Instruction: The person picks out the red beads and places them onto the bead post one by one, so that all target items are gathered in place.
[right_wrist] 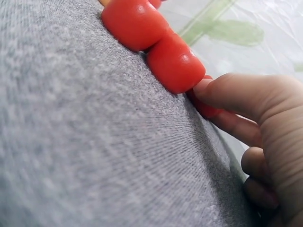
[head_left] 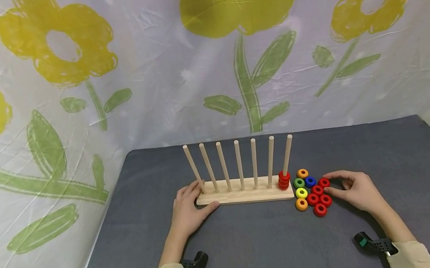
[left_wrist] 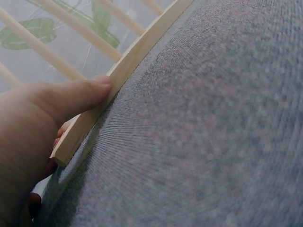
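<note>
A pale wooden peg board with a row of several upright pegs lies on the dark cloth. My left hand grips its left end, the thumb along the front edge and the fingers behind. Red rings are stacked low on the rightmost peg. To the right of the board, my right hand pinches a red ring between thumb and index finger at the edge of a loose group. In the right wrist view, another red ring sits in front and partly hides the pinched one.
Beside the board's right end lie more loose rings: orange, green, blue, yellow, a second orange, and several red. Dark cloth covers the table. A flower-printed curtain hangs behind it.
</note>
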Demonstrator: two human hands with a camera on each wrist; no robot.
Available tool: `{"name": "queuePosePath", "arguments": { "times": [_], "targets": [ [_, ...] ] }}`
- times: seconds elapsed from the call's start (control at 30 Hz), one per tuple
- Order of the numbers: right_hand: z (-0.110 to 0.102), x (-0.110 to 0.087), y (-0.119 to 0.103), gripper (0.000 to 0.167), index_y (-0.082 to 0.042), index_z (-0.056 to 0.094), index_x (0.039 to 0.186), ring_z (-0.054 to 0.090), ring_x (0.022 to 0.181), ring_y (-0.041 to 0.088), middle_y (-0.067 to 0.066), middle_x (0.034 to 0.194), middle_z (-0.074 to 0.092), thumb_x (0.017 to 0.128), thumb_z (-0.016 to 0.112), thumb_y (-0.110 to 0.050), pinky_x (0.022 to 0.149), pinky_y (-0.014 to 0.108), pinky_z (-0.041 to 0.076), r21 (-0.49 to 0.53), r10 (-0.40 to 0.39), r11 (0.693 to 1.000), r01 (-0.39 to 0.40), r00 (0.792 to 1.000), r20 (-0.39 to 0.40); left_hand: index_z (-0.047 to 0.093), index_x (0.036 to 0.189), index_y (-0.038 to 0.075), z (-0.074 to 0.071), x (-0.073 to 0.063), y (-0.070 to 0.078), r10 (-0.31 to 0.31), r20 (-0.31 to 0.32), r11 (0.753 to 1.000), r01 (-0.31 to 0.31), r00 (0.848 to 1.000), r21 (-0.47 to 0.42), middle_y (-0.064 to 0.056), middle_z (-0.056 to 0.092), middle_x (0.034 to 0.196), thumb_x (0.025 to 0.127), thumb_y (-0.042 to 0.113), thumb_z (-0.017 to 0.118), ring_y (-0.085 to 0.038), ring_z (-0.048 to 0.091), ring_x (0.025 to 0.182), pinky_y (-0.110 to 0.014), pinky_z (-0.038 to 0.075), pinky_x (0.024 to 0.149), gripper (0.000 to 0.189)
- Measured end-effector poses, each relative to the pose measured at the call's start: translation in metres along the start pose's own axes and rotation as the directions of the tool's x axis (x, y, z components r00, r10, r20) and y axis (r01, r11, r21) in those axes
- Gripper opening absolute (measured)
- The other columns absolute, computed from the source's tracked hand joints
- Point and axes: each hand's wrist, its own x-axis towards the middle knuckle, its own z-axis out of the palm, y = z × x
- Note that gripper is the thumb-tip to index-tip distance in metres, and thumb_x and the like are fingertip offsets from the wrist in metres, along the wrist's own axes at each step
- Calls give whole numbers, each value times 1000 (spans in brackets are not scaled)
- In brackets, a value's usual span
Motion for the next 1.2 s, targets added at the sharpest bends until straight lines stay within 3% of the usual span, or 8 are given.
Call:
{"name": "queuePosePath", "arguments": {
  "times": [0.43, 0.67, 1.2],
  "targets": [
    [1, -1, 0, 31, -10, 79, 117, 25, 47, 2, -10, 55, 33, 88, 89, -12, 44, 27, 26, -13, -44, 999, 44, 998, -42, 65, 146, 9, 0, 1, 0, -8, 3, 1000, 8, 1000, 7, -14, 50, 162, 91, 47, 83, -43, 40, 148, -70, 32, 115, 69],
    [2, -1, -1, 31, -10, 78, 118, 26, 46, 2, -10, 55, 34, 88, 88, -12, 45, 28, 27, -31, -54, 998, 52, 996, -70, 61, 151, 10, 0, 1, 0, -7, 3, 1000, 7, 1000, 4, -14, 50, 162, 91, 47, 83, -43, 40, 148, -70, 33, 115, 74],
    [-1, 2, -11, 33, -7, 77, 124, 23, 43, 1, -9, 53, 32, 95, 83, -22, 40, 26, 27, 6, 75, 997, -75, 993, -89, 63, 148, 10, -1, 0, 1, -13, 12, 1000, 13, 1000, 12, -13, 48, 163, 92, 48, 82, -43, 39, 149, -69, 32, 115, 71]
  ]
}}
